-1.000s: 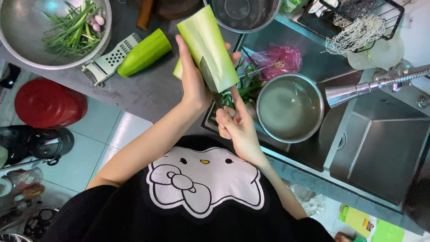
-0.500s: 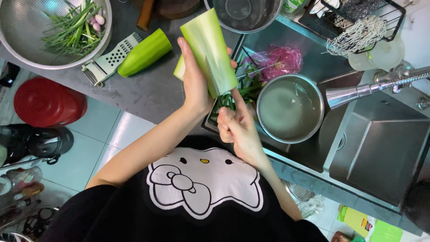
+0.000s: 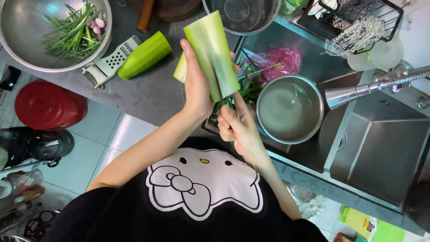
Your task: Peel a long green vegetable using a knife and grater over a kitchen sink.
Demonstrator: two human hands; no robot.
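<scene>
The gourd (image 3: 210, 54) is a long, thick piece, pale green where the skin is off, with a darker green streak running down the lower part toward the cut end. Its upper end is cut flat. It is held upright and slightly tilted above the edge of the sink (image 3: 380, 148), just past the grey counter (image 3: 148, 96). The left hand (image 3: 195, 87) wraps around it from the side, thumb up along the flesh, gripping it firmly. The right hand (image 3: 237, 127) is closed around a peeler or small knife whose blade meets the lower end of the gourd; which tool it is cannot be told. Green peelings (image 3: 244, 92) lie in the sink just beneath, beside a steel pot (image 3: 290, 109) of cloudy water. On the counter to the left lie a second gourd piece (image 3: 144, 54), darker green, and a grater (image 3: 111, 62), close together.
</scene>
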